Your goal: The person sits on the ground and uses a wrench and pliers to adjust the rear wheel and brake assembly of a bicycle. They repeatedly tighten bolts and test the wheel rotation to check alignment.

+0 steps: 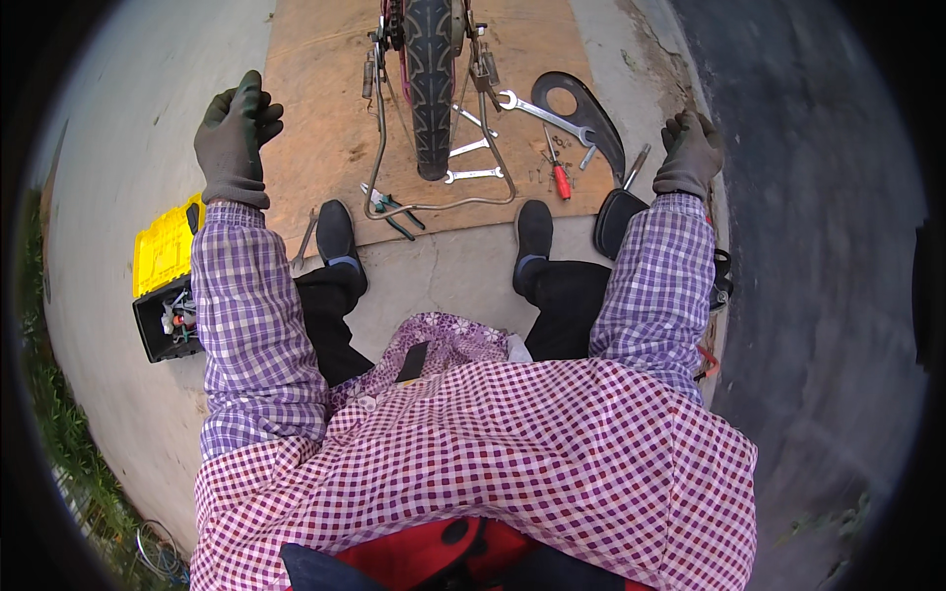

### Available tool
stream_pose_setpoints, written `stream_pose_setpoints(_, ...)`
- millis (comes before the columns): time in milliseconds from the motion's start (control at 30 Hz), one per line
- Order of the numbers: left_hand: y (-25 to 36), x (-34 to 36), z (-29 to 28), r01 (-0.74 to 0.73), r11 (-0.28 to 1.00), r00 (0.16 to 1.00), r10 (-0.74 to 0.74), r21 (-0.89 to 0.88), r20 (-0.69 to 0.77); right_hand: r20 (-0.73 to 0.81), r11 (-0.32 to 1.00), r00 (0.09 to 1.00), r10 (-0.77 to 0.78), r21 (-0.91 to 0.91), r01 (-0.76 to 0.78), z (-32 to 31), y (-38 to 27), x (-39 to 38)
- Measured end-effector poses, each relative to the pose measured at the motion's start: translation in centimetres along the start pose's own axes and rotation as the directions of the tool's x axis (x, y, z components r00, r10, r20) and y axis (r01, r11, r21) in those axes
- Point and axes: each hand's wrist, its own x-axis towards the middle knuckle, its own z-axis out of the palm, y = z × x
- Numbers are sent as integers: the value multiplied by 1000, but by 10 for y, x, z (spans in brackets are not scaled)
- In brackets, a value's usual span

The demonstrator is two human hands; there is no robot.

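Observation:
My left hand (236, 143), in a grey glove, is raised at the upper left with its fingers curled and nothing visible in them. My gloved right hand (690, 153) is raised at the right, fingers likewise curled and empty. Between them stands a bicycle's rear wheel (431, 94) with a metal stand frame (434, 206). On the plywood board (320, 89) lie green-handled pliers (399, 219), spanners (547, 116), a red screwdriver (561, 179), small hardware and a black curved cover (608, 133). A loose spanner (304, 246) is near my left foot.
A toolbox (168, 320) with a yellow lid (163, 251) sits at left on pale concrete. A black object (616, 222) with a metal stem lies beside my right forearm. Dark paving (808, 295) runs along the right, greenery (54, 394) along the left. My shoes (337, 236) are at the board's near edge.

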Motion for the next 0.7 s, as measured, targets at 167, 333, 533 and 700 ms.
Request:
stream_pose_setpoints(167, -4, 1, -2, 13, 1000, 1000, -12, -4, 21, -11, 999, 1000, -12, 33, 13, -14, -2, 2)
stream_pose_setpoints(333, -6, 1, -2, 2, 1000, 1000, -2, 19, 31, -26, 998, 999, -30, 60, 31, -20, -8, -1)
stream_pose_setpoints(533, -14, 2, 1, -263, 900, 964, 256, 349, 66, -27, 998, 999, -34, 52, 36, -21, -12, -2)
stream_pose_setpoints(700, -20, -4, 2, -564, 359, 750, 600, 743, 279, -25, 998, 999, -34, 46, 35, -20, -13, -1)
